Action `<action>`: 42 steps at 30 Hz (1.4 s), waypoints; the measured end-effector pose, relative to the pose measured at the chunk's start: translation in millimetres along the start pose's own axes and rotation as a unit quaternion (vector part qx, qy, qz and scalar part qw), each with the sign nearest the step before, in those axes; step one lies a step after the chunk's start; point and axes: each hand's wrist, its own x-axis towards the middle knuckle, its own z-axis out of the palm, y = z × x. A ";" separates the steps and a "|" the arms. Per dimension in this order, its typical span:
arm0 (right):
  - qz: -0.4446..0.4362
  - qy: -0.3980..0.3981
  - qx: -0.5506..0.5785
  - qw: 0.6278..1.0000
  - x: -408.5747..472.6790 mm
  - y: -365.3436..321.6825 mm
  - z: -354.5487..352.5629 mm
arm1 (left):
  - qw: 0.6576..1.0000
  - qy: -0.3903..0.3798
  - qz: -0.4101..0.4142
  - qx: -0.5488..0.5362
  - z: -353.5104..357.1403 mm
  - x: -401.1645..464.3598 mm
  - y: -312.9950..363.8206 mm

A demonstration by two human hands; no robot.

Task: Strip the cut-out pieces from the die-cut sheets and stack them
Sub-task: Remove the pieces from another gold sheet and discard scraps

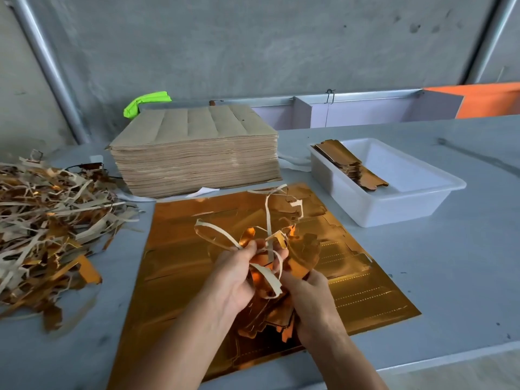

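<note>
Both forearms enter from the bottom edge and converge over the middle of the gold die-cut sheet [253, 266], which lies flat on the grey table [422, 263], foil face up, with dashed perforation lines visible on its right half.

Left hand [236, 273]: back of hand toward the camera, fingers curled forward and gripping a tangle of waste strips [261, 243]. The strips are gold on one face, pale card on the other; several loops rise above the knuckles and one long strip arcs up toward the far edge of the sheet.

Right hand [306, 294]: wrist angled inward, fingers closed around a bunch of gold cut-out pieces [270, 316], held just beside the left hand. The lower ends of the pieces hang below the palm. Exact finger placement under the foil cannot be made out.

The two hands touch or nearly touch at the fingertips; the strips run between them.

Surroundings:
- Stack of uncut sheets [197, 153], brown backs up, behind the working sheet.
- White plastic tray [394, 204] to the right, holding a small stack of finished pieces [349, 164] along its left wall.
- Scrap pile [47, 220] of stripped trimmings at the left of the table.
- Green object [146, 104] behind the sheet stack, partly hidden.
</note>
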 end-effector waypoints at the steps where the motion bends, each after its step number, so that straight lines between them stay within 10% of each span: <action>1: -0.002 0.005 -0.012 1.000 -0.7 -0.7 0.0 | 1.000 0.004 0.003 -0.004 -1.8 0.5 2.9; 9: -0.009 0.087 -0.077 0.993 -5.1 -23.2 -31.9 | 0.953 0.198 0.202 0.107 -45.8 23.1 59.0; 16: -0.001 0.043 -0.081 0.996 -9.3 -26.0 -21.9 | 0.894 0.033 0.179 0.411 -39.8 10.2 40.2; 22: -0.024 -0.033 -0.149 0.988 -12.1 -24.4 -9.8 | 0.820 0.059 0.204 0.532 -32.7 30.5 21.5; 29: 0.001 0.100 -0.071 0.992 -9.6 -40.2 -65.4 | 0.754 0.277 0.306 0.510 -46.8 35.4 55.0; 35: -0.134 0.130 -0.148 0.971 -12.2 -48.7 -37.2 | 0.849 0.133 0.247 0.448 -22.5 8.3 41.7; 42: -0.355 0.118 -0.382 0.845 -10.8 -26.8 18.1 | 0.858 0.030 0.223 0.462 1.8 0.1 14.8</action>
